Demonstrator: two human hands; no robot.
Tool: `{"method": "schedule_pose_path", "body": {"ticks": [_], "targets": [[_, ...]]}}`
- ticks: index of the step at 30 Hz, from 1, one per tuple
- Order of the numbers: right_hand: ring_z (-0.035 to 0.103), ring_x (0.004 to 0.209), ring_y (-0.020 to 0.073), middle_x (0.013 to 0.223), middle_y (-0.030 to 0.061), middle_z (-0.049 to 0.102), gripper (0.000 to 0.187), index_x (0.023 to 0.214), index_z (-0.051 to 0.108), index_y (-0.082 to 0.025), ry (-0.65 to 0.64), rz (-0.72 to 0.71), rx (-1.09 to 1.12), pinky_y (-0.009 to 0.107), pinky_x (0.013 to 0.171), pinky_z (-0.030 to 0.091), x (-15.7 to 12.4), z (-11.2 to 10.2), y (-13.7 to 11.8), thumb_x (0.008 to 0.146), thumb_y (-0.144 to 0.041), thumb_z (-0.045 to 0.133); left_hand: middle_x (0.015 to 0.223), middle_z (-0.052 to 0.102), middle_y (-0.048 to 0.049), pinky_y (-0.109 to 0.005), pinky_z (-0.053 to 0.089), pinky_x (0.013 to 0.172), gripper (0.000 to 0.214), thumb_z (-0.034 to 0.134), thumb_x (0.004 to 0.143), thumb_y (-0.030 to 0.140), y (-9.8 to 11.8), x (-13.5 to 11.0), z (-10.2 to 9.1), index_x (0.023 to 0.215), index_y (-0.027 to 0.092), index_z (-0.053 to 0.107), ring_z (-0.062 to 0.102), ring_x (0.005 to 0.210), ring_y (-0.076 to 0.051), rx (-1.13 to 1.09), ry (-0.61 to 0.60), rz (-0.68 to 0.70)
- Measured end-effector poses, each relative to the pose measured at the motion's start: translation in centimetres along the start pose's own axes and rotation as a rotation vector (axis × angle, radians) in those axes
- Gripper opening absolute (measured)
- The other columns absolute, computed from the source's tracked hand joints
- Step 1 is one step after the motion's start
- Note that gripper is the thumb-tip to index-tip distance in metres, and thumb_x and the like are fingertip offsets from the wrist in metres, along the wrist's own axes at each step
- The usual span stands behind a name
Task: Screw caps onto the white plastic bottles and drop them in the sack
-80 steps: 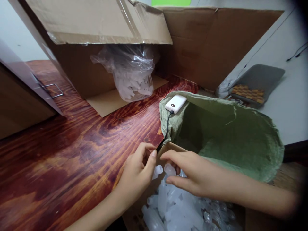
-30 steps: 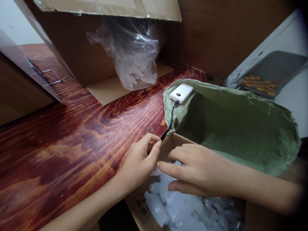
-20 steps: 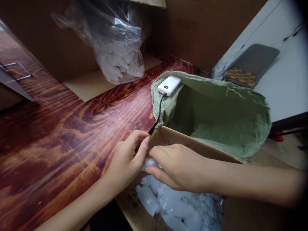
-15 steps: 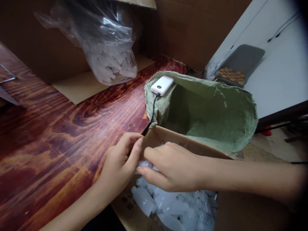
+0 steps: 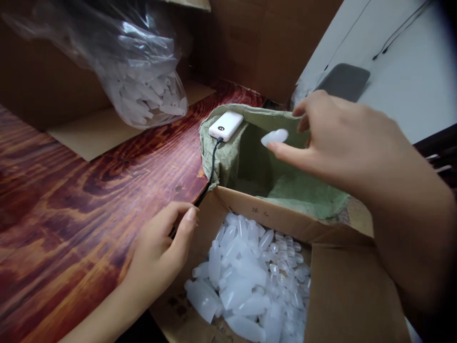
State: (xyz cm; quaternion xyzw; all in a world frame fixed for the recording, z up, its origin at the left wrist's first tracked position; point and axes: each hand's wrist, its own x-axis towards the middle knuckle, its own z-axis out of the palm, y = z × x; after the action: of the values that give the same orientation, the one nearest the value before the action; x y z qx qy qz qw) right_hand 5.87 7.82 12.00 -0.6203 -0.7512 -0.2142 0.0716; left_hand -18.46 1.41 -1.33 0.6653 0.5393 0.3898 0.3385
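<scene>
- The right hand (image 5: 342,138) was raised over the green sack (image 5: 303,190), fingers loosely spread, with a small translucent bottle (image 5: 274,137) at the fingertips; whether it was pinched or already loose could not be told.
- The bottle hung above the sack's open mouth, well apart from the box (image 5: 342,295) below.
- The left hand (image 5: 160,247) rested at the box's left corner, fingers curled with thumb and forefinger close together; whether they gripped anything could not be told.
- The cardboard box stood open in front of the sack, touching it, and held a heap of bottles (image 5: 246,281), all pale and translucent, lying every way.
- A white power bank (image 5: 226,126) lay on the sack's folded rim at the far left, and its black cable (image 5: 211,166) ran down the outside of the sack toward the left hand.
- A clear plastic bag (image 5: 139,81) of white pieces sat on the wooden table (image 5: 71,200), just inside a big carton (image 5: 271,43) lying on its side.
- A grey tray (image 5: 344,81) lay on a white surface (image 5: 410,85) beyond the right hand, partly hidden by it.
</scene>
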Motion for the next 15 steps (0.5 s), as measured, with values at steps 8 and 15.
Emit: {"method": "schedule_pose_path", "body": {"ticks": [8, 15], "targets": [[0.065, 0.079, 0.0267, 0.092, 0.0087, 0.065, 0.035, 0.108, 0.058, -0.014, -0.272, -0.400, 0.227, 0.033, 0.058, 0.043, -2.0, 1.5, -3.6, 0.092, -0.045, 0.052, 0.109, 0.060, -0.0057, -0.031, 0.047, 0.085, 0.020, 0.053, 0.093, 0.027, 0.4, -0.7, 0.8, 0.112, 0.020, 0.055, 0.058, 0.100, -0.018, 0.371, -0.386, 0.474], [0.067, 0.079, 0.0274, 0.094, 0.0107, 0.068, 0.022, 0.101, 0.064, -0.011, -0.447, -0.613, 0.319, 0.037, 0.060, 0.049, -3.1, 3.0, -6.0, 0.094, -0.030, 0.056, 0.128, 0.059, -0.0166, -0.053, 0.041, 0.102, 0.064, 0.056, 0.086, 0.056, 2.7, -1.4, 5.6, 0.133, 0.012, 0.052, 0.052, 0.117, -0.035, 0.621, -0.881, 0.628]]}}
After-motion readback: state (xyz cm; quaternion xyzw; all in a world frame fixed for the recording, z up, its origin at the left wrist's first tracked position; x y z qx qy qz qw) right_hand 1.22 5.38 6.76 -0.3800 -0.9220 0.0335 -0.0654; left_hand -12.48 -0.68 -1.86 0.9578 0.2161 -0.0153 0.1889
